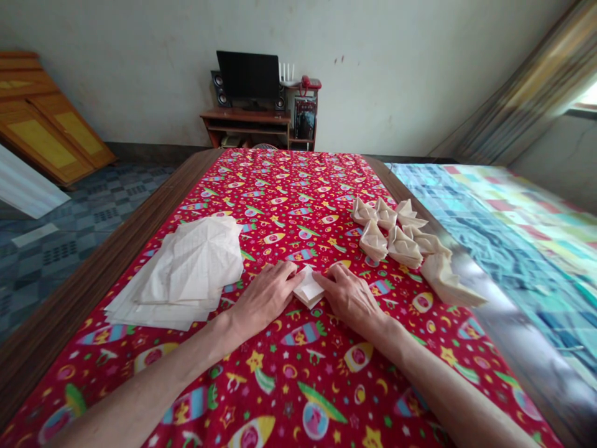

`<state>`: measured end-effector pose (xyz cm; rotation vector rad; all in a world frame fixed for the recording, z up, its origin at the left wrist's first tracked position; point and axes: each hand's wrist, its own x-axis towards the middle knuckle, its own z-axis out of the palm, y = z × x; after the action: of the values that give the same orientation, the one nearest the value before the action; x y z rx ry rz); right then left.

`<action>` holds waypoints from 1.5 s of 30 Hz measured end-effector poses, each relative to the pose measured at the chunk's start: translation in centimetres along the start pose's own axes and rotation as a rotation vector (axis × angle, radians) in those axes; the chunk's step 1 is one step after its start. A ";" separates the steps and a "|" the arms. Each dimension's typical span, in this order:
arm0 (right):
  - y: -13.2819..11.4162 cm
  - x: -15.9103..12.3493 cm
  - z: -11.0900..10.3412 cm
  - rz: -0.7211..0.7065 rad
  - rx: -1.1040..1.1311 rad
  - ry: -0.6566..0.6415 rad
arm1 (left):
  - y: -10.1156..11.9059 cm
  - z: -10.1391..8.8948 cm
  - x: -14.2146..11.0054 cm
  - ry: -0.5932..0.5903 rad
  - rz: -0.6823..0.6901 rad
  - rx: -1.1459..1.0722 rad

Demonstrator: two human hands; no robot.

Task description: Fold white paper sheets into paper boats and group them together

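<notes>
A small square of folded white paper (310, 289) lies on the red patterned cloth (298, 379) in front of me. My left hand (269, 289) grips its left side, thumb and fingers drawn together at the edge. On the opposite side my right hand (351, 292) holds the paper with its fingers curled in. Left of my hands sits a stack of creased white paper sheets (196, 261), the top one marked with fold lines. Several folded paper shapes (405, 247) with pointed tips stand grouped on the right part of the cloth.
The cloth covers a brown wooden table (60, 339), whose edges show on both sides. A bed with blue and checkered covers (466, 236) adjoins on the right. Beyond the far end stands a desk (247, 114) with a monitor (249, 76). A wooden cabinet (51, 118) is at left.
</notes>
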<state>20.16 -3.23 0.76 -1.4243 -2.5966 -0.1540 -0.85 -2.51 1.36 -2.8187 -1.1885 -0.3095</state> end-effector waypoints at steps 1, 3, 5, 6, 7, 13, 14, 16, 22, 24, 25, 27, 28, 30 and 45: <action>0.0 0.0 0.0 -0.002 0.006 -0.002 | 0.1 0.1 -0.3 0.030 0.014 -0.008; 0.0 0.0 -0.1 -0.002 0.011 -0.009 | 0.2 0.3 -0.9 0.084 0.068 -0.035; 0.0 -0.1 -0.2 -0.006 0.012 -0.016 | 0.3 0.6 -1.2 0.117 0.130 -0.066; 0.0 -0.1 -0.1 -0.011 0.011 -0.018 | 0.3 0.7 -1.2 0.125 0.149 -0.080; 0.0 -0.2 -0.1 -0.019 0.007 -0.015 | 0.3 0.9 -1.2 0.130 0.158 -0.093; 0.2 -1.2 0.2 -0.163 -0.080 0.184 | 0.2 1.5 -1.0 0.209 0.079 -0.180; 0.4 -1.3 0.2 -0.210 -0.067 0.209 | 0.1 1.6 -0.9 0.215 0.075 -0.189; 0.6 -1.5 0.3 -0.275 0.003 0.217 | 0.1 1.6 -0.8 0.215 0.086 -0.212; 1.1 -1.4 1.0 -0.162 0.352 0.184 | -0.3 2.4 -0.8 0.262 0.039 -0.405; 1.0 -1.3 1.1 -0.093 0.479 0.190 | -0.5 2.9 -0.8 0.284 -0.034 -0.494; 1.0 -1.3 1.1 -0.053 0.536 0.188 | -0.6 3.0 -0.8 0.289 -0.073 -0.530; 0.8 -1.2 1.0 0.024 0.620 0.174 | -0.6 3.2 -0.7 0.282 -0.140 -0.566; 0.7 -1.1 0.9 0.059 0.640 0.165 | -0.6 3.2 -0.7 0.274 -0.162 -0.559; 0.5 -1.0 0.8 0.110 0.617 0.147 | -0.4 3.1 -0.5 0.252 -0.196 -0.506; 0.1 -0.7 1.8 0.082 0.289 0.184 | -1.2 3.2 -0.4 0.197 -0.170 -0.384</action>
<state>20.43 -3.45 -1.11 -1.3412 -2.2984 0.0932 -1.48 -1.46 -1.83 -2.9001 -1.4597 -0.8929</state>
